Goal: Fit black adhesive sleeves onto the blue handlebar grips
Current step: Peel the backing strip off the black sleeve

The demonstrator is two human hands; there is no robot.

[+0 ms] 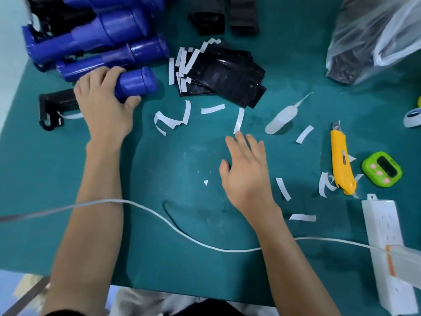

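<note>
Blue grip (pixel 136 84) is in my left hand (pixel 106 103), fingers wrapped round its shaft, flared end pointing right, at the left of the table (pixel 182 258) just below the pile of other blue grips (pixel 109 39). It looks bare: smooth glossy blue plastic, no black on it that I can see. So this one is at the start, sleeve not on yet.

Black sleeves (pixel 223 76) lie in a loose stack just right of it, flat and shiny, white backing strips showing along their left edge. My right hand (pixel 246 174) is open, fingers spread, holding nothing, hovering mid-table short of that stack.

Peeled white strips (pixel 213 108) are scattered all over, which suggests several sleeves are already done. Can't tell which parts in the pile are finished. Plenty of sleeves are left.

Further out: yellow knife (pixel 340 163), green timer (pixel 381 168), power strip (pixel 385 245).
</note>
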